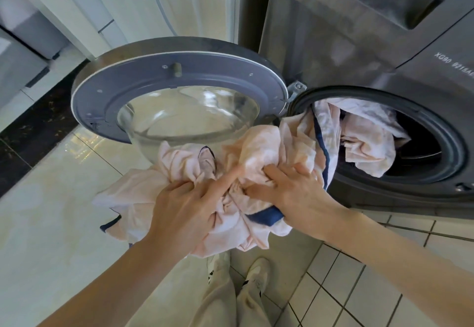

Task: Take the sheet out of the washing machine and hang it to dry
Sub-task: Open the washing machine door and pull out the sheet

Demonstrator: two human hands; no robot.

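Observation:
A pale pink sheet [264,147] with a dark blue border trails out of the grey washing machine [423,75] on the right. Part of the sheet still lies inside the drum opening [433,144]. A big bunched mass of it hangs in front of the opening, between my two hands. My left hand [187,206] grips the bunch from the left, its index finger stretched out over the cloth. My right hand [289,188] holds the bunch from the right with its fingers dug into the folds.
The round glass door [179,96] stands swung open to the left, just behind the bunched cloth. White cabinets [107,6] rise behind it. Glossy cream floor tiles [51,211] spread to the left, and my legs and shoes [256,273] stand below.

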